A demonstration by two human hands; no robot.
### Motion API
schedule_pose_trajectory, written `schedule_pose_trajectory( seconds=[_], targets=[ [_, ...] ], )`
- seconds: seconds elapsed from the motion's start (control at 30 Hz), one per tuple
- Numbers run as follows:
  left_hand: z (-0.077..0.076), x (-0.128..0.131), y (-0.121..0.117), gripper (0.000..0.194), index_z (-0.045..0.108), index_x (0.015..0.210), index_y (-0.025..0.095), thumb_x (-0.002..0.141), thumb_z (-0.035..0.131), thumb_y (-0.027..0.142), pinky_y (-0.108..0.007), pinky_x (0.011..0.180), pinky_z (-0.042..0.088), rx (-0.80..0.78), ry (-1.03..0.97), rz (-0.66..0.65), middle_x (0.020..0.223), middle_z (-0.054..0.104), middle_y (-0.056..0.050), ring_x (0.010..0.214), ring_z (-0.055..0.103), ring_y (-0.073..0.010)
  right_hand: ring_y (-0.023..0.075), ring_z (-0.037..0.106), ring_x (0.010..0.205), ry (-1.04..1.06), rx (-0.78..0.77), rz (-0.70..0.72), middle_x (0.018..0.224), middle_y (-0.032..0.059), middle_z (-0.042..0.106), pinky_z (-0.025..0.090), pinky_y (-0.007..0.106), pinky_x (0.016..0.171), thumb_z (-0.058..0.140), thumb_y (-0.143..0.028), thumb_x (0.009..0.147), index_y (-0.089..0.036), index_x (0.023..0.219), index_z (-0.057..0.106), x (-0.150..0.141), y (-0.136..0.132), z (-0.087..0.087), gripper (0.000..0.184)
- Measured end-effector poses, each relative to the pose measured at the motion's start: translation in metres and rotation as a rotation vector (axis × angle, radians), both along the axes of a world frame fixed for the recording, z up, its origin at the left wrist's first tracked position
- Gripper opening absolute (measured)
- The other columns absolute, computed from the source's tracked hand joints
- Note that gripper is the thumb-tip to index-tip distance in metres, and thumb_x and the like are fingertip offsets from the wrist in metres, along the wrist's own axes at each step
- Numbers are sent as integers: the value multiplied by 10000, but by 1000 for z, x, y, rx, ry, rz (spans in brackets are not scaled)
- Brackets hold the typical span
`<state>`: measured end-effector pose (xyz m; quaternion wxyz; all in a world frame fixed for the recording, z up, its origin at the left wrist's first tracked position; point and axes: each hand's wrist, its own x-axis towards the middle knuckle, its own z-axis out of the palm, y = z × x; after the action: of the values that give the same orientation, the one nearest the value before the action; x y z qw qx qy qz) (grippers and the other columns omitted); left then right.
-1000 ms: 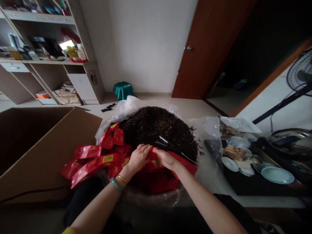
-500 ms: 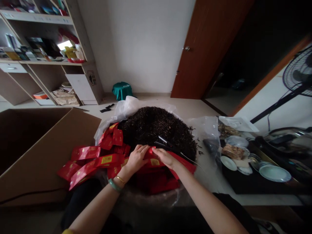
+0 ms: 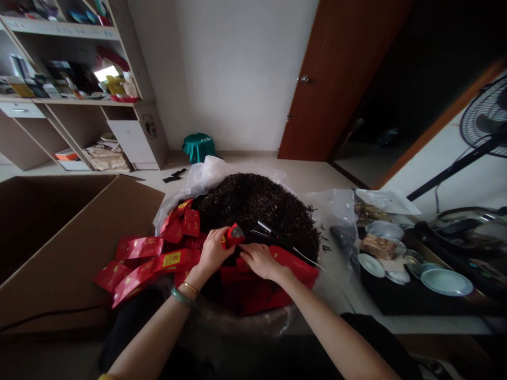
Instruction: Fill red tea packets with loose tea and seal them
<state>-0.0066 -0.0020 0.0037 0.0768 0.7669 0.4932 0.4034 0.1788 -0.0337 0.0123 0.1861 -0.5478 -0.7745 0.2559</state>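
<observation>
The left grip (image 3: pixel 214 252) curls around a red packet (image 3: pixel 235 236), which juts out beside the right grip (image 3: pixel 260 261), whose hold is unclear.

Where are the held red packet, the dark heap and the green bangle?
Held red packet (image 3: pixel 232 238), head view: red side.
Dark heap (image 3: pixel 263 201), head view: upper surface.
Green bangle (image 3: pixel 181 297), head view: outer band.

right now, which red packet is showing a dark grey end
The red packet gripped in the left hand; the other packets lying to its left show red surfaces, some with yellow patches.
</observation>
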Motion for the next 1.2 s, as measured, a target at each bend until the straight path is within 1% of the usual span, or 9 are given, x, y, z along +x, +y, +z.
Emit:
schedule_pose_trajectory(
  seconds=[0.1,0.2,0.27,0.37,0.47,0.53,0.67,0.87,1.2],
  targets=[
    [2,-1,0,413,606,1060,184,655,685,167,-366,782,547,-24,-30,12,1015,675,-69,933,617,-230,259,592,998,-155,-13,17,954,98,707,384,401,925,403,-371,924,-227,951,718,-5,-4,2,348],
    [3,-1,0,419,606,1058,183,649,693,165,-366,770,548,-40,-47,35,1006,676,-65,913,620,-229,260,611,907,-212,-60,-18,800,117,687,447,347,821,541,-357,857,-209,701,726,1,-4,4,283],
    [3,-1,1,421,608,1057,179,647,698,168,-362,763,549,-41,-54,51,1000,679,-66,907,620,-230,257,597,952,-247,-40,-43,901,108,672,461,331,818,649,-292,780,-203,817,725,4,-2,5,123],
    [4,-1,2,406,614,1048,180,651,698,181,-361,765,544,-32,-49,70,984,684,-67,896,622,-230,290,502,1152,-262,39,-63,1270,153,524,435,376,923,746,-233,678,-167,1246,549,1,4,5,605],
    [5,-2,4,397,621,1044,180,653,692,190,-356,770,538,-28,-39,85,976,686,-69,887,626,-230,356,408,1249,-281,-17,-72,1474,203,274,420,468,939,768,-307,661,-208,1416,314,-18,14,4,887],
    [5,-2,5,387,624,1038,179,656,685,190,-351,774,535,-27,-39,96,974,688,-68,884,627,-230,390,418,1226,-333,-116,-92,1498,194,221,445,505,883,770,-344,653,-267,1401,323,-35,21,3,875],
    [4,-3,5,374,629,1025,184,656,689,195,-354,781,527,-21,-28,123,957,692,-61,878,621,-232,372,444,1174,-430,-173,-107,1405,166,342,476,462,819,781,-296,614,-285,1310,427,-60,27,5,781],
    [3,-2,6,389,624,1039,186,655,690,186,-348,786,524,-23,-14,143,973,690,-59,889,614,-233,363,480,1141,-451,-192,-108,1364,168,360,475,434,797,743,-274,642,-291,1346,343,-56,21,7,809],
    [4,-3,4,393,620,1049,172,661,679,175,-344,809,517,-50,5,132,994,685,-69,906,608,-229,303,560,1043,-386,-143,-185,1231,144,467,460,356,746,659,-230,684,-274,1283,413,-58,21,-3,649]
  ],
)
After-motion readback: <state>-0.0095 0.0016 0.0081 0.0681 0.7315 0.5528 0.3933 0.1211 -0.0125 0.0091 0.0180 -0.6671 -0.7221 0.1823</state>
